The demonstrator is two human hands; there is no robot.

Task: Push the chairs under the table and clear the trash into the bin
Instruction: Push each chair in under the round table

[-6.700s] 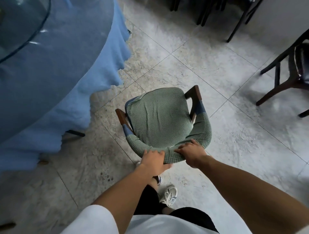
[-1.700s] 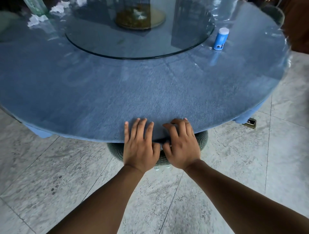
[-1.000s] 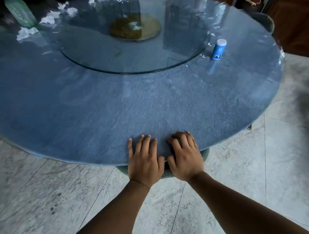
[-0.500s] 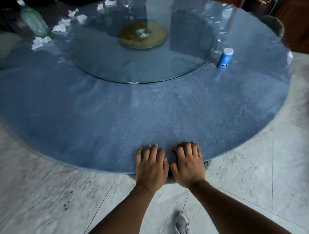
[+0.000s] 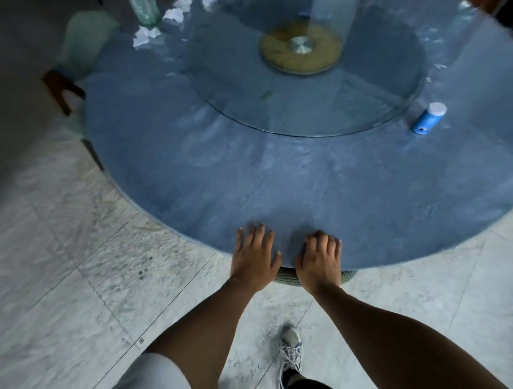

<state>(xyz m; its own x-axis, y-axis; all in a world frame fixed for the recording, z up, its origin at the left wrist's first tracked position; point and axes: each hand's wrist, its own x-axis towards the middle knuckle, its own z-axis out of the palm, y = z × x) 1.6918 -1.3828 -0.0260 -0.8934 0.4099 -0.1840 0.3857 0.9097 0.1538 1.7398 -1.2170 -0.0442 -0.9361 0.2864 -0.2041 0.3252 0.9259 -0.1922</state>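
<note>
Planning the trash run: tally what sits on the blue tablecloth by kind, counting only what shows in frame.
Crumpled white paper: 3 in view, one beside it and one cut by the top edge
Green bottle: 1, partly cropped
Blue canister with white cap: 1
Glass turntable: 1
Total: 6

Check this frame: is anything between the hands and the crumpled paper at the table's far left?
Nothing visible blocks it. Both hands, left and right, lie at the table's near edge; bare cloth runs to the paper. A bottle stands beside it.
</note>
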